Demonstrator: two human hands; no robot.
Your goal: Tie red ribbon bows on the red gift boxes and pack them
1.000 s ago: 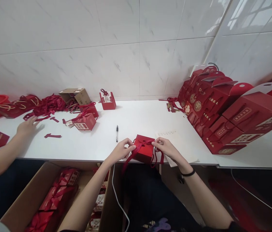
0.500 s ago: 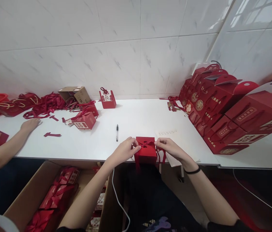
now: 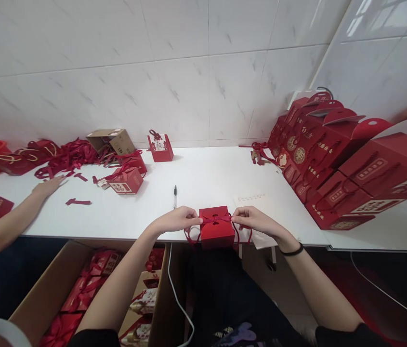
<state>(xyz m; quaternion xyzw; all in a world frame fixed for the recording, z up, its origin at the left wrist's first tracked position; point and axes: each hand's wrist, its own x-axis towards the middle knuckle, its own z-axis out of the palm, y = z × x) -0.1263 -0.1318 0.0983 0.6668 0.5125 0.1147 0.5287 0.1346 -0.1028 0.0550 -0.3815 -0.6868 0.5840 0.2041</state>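
A small red gift box (image 3: 216, 234) stands at the front edge of the white table, close to my body. Across its top runs a dark red ribbon (image 3: 221, 219), knotted near the middle. My left hand (image 3: 179, 219) pinches the ribbon at the box's left side, and a loose end hangs below the fingers. On the right side my right hand (image 3: 252, 219) pinches the other part, with its tail dangling by the box. The ribbon looks drawn straight between both hands. A black pen (image 3: 175, 196) lies just beyond my left hand.
Red gift boxes with handles (image 3: 362, 168) are stacked at right. A co-worker's hand (image 3: 47, 187) rests near a ribbon heap (image 3: 76, 154) at left. Small red boxes (image 3: 127, 180) and an open carton (image 3: 111, 140) stand behind. Below the table, a cardboard box (image 3: 40, 294) holds ribboned boxes.
My hands have moved apart, my left hand to the left, pulling the ribbon straight across the box top. The co-worker's hand has shifted slightly to the right.
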